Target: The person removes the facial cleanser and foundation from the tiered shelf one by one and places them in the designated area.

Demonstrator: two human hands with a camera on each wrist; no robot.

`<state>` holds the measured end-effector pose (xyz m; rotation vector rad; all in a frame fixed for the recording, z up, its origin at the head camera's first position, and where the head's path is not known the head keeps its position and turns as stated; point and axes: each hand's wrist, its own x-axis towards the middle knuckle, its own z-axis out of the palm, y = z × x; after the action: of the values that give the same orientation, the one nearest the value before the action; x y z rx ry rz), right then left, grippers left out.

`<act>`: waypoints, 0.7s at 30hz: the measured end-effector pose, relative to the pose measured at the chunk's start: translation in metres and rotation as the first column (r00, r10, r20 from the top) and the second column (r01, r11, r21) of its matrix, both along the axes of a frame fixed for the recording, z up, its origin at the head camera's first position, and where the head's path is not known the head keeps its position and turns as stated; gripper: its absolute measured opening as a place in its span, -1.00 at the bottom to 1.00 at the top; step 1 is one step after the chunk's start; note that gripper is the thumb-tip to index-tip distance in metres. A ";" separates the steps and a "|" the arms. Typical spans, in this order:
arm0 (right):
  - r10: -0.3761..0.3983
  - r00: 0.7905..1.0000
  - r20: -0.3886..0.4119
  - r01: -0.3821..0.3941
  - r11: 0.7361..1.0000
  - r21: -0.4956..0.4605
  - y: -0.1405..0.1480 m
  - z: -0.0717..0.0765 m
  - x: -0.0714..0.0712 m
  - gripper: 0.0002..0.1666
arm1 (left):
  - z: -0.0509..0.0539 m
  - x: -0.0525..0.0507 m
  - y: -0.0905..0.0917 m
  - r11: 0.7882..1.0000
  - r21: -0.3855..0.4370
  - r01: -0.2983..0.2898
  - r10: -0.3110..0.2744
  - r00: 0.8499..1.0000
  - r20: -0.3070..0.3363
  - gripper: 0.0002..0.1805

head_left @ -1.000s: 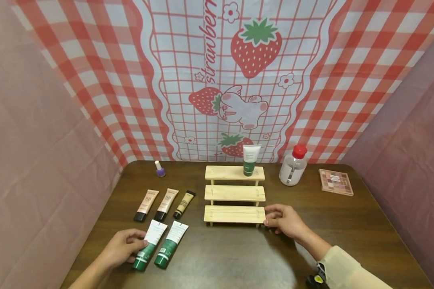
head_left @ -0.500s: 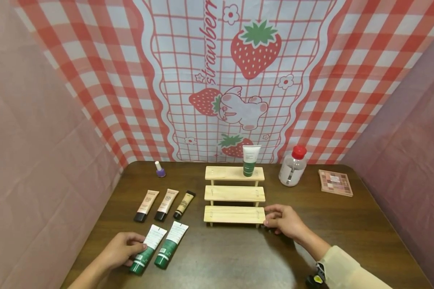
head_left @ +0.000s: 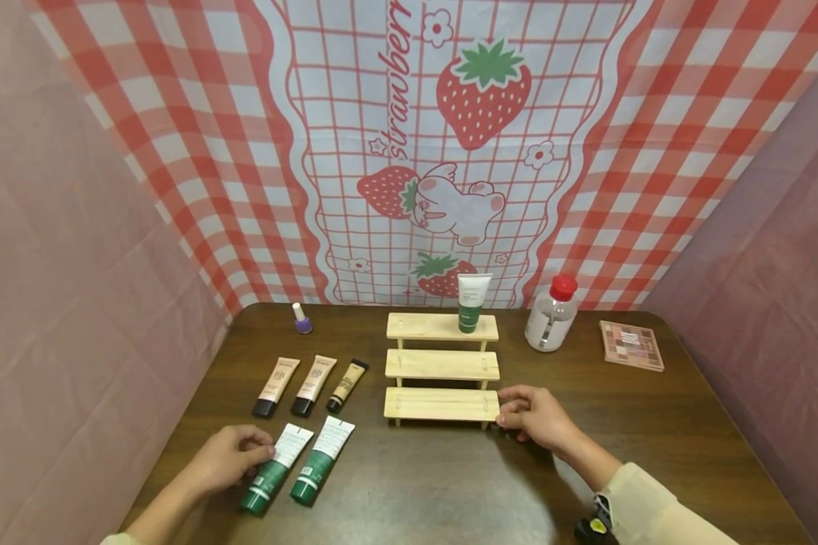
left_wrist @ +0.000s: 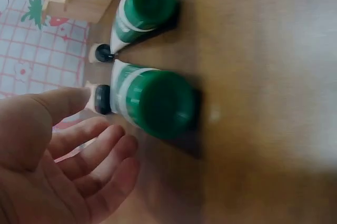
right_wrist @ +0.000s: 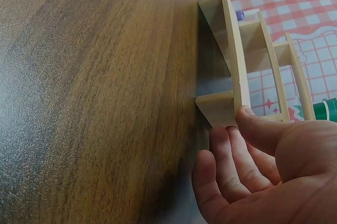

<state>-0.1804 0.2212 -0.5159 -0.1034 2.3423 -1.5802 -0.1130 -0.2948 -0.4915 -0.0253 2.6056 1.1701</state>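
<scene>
In the head view my left hand (head_left: 228, 458) is beside the nearer green-and-white squeeze tube (head_left: 276, 469), which lies on the table with its green cap toward me. The left wrist view shows its fingers loosely bent and apart from the tube (left_wrist: 158, 100). A matching tube (head_left: 323, 460) lies just to the right. My right hand (head_left: 535, 416) holds the right end of the lowest step of a three-tier wooden display stand (head_left: 443, 405), thumb on the board's edge (right_wrist: 234, 60). A smaller green-and-white tube (head_left: 472, 303) stands upright on the top step.
Two beige BB cream tubes (head_left: 276, 387) and a small gold tube (head_left: 347, 386) lie behind the green ones. Purple nail polish (head_left: 302, 319) stands at the back left. A red-capped clear bottle (head_left: 551, 318) and an eyeshadow palette (head_left: 631, 345) are at the right.
The nearer green tube has shifted slightly toward me and left, and my left hand has loosened from it. My right hand stays at the stand.
</scene>
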 end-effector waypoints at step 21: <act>-0.007 1.000 -0.005 0.007 1.000 0.013 -0.001 0.004 0.000 -0.46 | 0.057 -0.126 0.141 0.985 0.066 0.162 -0.126 0.918 -0.375 -0.65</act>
<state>-0.1800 0.2200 -0.5121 -0.0965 2.3587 -1.5696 -0.2391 -0.1537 -0.4340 0.4427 2.8015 1.3548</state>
